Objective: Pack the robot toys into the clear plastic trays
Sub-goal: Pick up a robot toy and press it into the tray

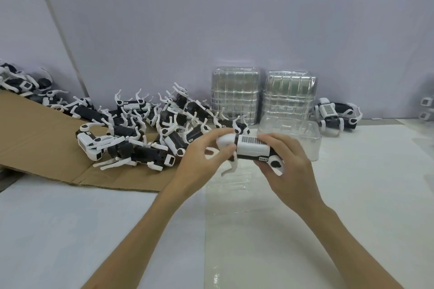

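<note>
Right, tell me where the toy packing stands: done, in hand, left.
Done: no filled tray shows. In hand: the left hand and right hand both grip one white and black robot toy above a flat clear plastic tray; another clear tray sits just behind it. Left: the big pile of black and white toys on the brown cardboard, plus two stacks of clear trays.

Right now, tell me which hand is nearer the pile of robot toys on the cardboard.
Left. The left hand grips one end of the held toy, right beside the pile. The right hand grips its other end, farther off, by the loose clear tray.
</note>
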`<state>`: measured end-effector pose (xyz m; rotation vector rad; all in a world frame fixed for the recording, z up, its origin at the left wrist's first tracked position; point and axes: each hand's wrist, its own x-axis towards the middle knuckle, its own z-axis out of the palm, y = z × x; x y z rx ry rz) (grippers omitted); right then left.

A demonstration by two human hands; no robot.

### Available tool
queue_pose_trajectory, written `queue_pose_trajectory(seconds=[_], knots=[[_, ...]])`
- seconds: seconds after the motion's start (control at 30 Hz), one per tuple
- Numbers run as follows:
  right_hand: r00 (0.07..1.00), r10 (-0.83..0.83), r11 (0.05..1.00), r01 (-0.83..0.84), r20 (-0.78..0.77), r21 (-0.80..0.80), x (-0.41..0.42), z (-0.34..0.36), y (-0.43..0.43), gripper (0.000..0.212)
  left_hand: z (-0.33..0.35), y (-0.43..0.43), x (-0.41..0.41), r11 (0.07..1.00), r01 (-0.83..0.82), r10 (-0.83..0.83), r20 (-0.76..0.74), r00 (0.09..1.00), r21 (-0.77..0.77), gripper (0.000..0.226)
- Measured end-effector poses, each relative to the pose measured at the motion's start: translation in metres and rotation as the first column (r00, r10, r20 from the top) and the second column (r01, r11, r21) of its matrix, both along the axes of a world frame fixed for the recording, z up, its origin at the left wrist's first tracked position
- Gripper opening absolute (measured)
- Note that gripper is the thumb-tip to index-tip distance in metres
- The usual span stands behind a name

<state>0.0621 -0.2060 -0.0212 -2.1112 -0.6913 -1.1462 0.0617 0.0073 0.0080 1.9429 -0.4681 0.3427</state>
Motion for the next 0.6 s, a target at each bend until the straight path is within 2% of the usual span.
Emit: queue_pose_trajectory(seconds=[0.1,0.13,0.2,0.27,0.43,0.53,0.6], knots=[[0.998,0.002,0.987,0.009,-0.067,0.162,-0.001,0.003,-0.003,0.041,-0.020,0.014,-0.003,0.999,0.007,-0.003,-0.086,0.996,0.050,0.053],[0.996,0.002,0.973,0.019,-0.090,0.230,-0.001,0.005,-0.004,0.038,-0.028,0.019,-0.004,0.993,-0.004,0.015,-0.086,0.996,0.122,0.051],[0.989,0.009,0.933,0.045,-0.148,0.357,-0.001,0.009,-0.007,0.033,-0.040,0.026,-0.005,0.932,-0.032,0.052,-0.046,0.998,0.360,0.038],[0.969,0.047,0.877,0.075,-0.241,0.475,-0.001,0.009,-0.009,0.029,-0.044,0.024,-0.005,0.872,-0.077,0.078,0.018,0.997,0.484,0.033],[0.894,0.209,0.716,0.135,-0.396,0.684,0.005,0.006,-0.010,0.025,-0.039,0.006,-0.016,0.871,-0.268,0.194,0.212,0.958,0.412,0.033],[0.872,0.260,0.654,0.156,-0.414,0.740,0.006,0.007,-0.009,0.023,-0.035,-0.002,-0.026,0.903,-0.285,0.178,0.324,0.929,0.322,0.027],[0.865,0.275,0.634,0.165,-0.419,0.756,0.006,0.008,-0.011,0.022,-0.032,0.001,-0.024,0.936,-0.253,0.165,0.330,0.929,0.244,0.030]])
